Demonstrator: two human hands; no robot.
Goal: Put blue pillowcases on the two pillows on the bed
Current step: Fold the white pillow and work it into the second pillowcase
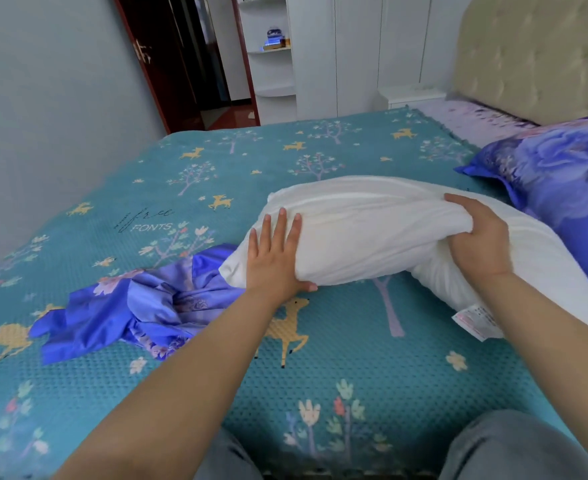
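A bare white pillow (372, 230) lies across the middle of the bed, folded lengthwise. My left hand (275, 254) holds its left end, fingers flat on top and thumb tucked underneath. My right hand (476, 237) grips the pillow's bunched middle from above. A crumpled blue floral pillowcase (130, 313) lies on the bedspread to the left, its edge touching the pillow's left corner. A second pillow in a blue floral pillowcase (562, 188) rests at the right, near the headboard.
The bed carries a teal bedspread (355, 358) printed with deer and trees. A padded beige headboard (535, 53) stands at the far right. Beyond the bed are white cupboards (355, 53) and an open dark door (168, 64). My knees show at the bottom edge.
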